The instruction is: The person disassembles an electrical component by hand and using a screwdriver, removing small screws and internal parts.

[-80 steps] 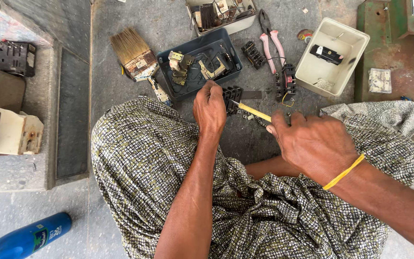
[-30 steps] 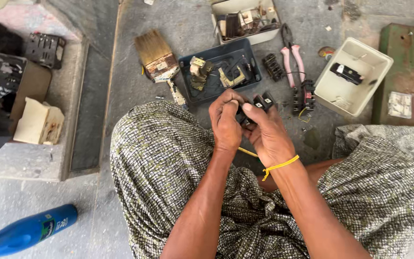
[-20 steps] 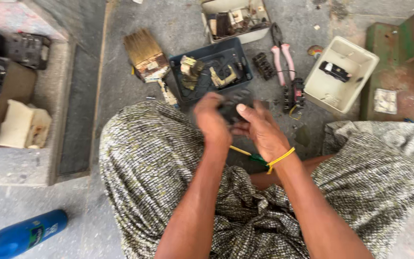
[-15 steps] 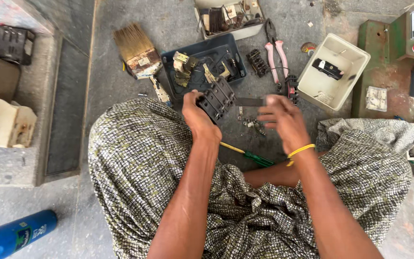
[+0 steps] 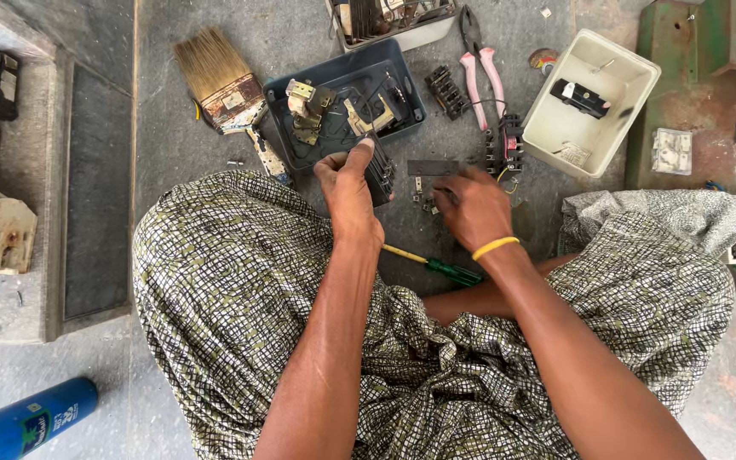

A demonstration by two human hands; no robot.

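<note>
Both hands are seen above the grey floor in front of the crossed legs: the left hand is closed around a black ribbed electrical block, which is held upright just below the dark blue tray, while the right hand, ringed at the wrist by a yellow band, is lowered with curled fingers onto small metal bits lying on the floor; whether anything is pinched there cannot be told. A flat dark plate is found just beyond those fingers. A green-handled screwdriver is laid between the two forearms. Pink-handled pliers and a cream plastic box are placed further off to the right, a worn paintbrush to the left of the tray, and a blue can well apart at the lower left
</note>
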